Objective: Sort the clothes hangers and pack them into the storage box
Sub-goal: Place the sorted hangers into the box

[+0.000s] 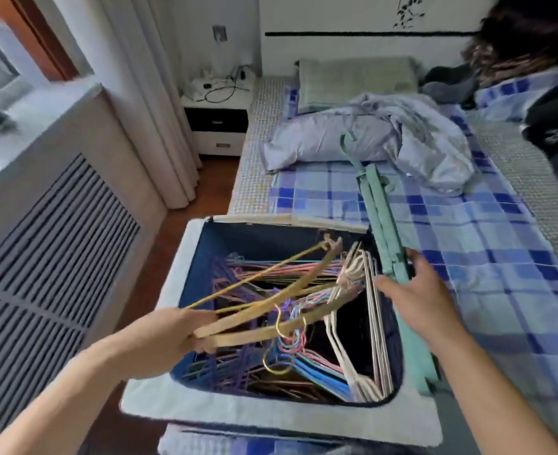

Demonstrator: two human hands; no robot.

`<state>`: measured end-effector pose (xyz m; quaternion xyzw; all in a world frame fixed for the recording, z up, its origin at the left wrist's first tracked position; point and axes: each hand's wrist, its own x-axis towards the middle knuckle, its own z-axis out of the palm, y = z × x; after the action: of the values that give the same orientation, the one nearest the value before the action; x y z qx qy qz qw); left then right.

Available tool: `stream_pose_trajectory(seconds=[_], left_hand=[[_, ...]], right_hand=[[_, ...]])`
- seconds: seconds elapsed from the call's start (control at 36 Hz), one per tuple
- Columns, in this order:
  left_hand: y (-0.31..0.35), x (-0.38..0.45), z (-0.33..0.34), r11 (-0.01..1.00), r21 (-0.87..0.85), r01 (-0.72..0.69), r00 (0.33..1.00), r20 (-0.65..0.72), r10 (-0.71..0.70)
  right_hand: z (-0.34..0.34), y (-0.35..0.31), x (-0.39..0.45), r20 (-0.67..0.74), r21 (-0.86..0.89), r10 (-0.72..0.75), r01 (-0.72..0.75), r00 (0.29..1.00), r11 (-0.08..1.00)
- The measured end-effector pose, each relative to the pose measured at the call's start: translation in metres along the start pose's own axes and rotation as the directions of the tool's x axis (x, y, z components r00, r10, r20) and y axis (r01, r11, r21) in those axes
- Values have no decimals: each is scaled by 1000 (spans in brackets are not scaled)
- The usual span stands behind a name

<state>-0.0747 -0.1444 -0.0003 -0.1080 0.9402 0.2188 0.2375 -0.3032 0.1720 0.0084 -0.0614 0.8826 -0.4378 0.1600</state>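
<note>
No readable writing; white marks on a dark garment [553, 126] at far right are too blurred. Left hand [169, 336] curled round the ends of several wooden hangers [271, 310], held tilted over the open storage box [179, 399]. Box holds mixed coloured wire hangers [303, 362], white ones upright at its right side. Right hand [418, 290] grips green hangers [389, 231] lying on the bed [468, 244], beside the box.

Bed [468, 244], blue plaid sheet: storage box [179, 402] at 7 o'clock, green hangers [377, 205] centre, crumpled quilt [386, 139] and pillow [356, 80] at 12 o'clock.
</note>
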Motion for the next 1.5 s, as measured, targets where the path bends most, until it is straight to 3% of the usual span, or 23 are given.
stream_pose_trajectory(seconds=[0.08, 0.17, 0.31, 0.44, 0.53, 0.83, 1.06, 1.17, 1.25, 1.31, 1.5], left_hand=[[0, 20, 6, 983, 180, -37, 997, 66, 25], [-9, 47, 16, 967, 250, -48, 999, 9, 47], [-35, 100, 28, 981, 165, -101, 976, -174, 130], [-38, 140, 28, 986, 126, -111, 951, -273, 142], [-38, 156, 26, 988, 152, -22, 954, -291, 66], [-54, 179, 27, 959, 280, 43, 970, -243, 28], [-10, 120, 29, 976, 10, -215, 858, -475, 194], [-6, 74, 22, 961, -189, -204, 811, -582, 58], [-10, 53, 8, 923, -269, -274, 827, -556, 83], [-16, 53, 5, 920, -309, -242, 886, -457, 79], [-18, 99, 56, 972, -158, -173, 949, -290, 122]], right_hand=[[-2, -2, -9, -21, -26, 37, -38, 999, 999], [1, -4, -18, -57, -36, 73, -75, 996, 997], [6, -4, -31, -108, -28, 75, -79, 991, 997], [8, -4, -41, -110, -53, 83, -89, 990, 995], [13, 0, -41, -113, -91, 116, -126, 987, 988], [26, -7, -41, -65, -82, 116, -122, 991, 989], [16, 10, -43, -86, -72, 145, -152, 986, 986], [12, 18, -43, -105, -34, 141, -145, 984, 989], [9, 19, -39, -124, -34, 146, -152, 981, 988], [5, 18, -36, -138, -36, 138, -144, 981, 989], [5, 4, -28, -105, -59, 48, -54, 993, 997]])
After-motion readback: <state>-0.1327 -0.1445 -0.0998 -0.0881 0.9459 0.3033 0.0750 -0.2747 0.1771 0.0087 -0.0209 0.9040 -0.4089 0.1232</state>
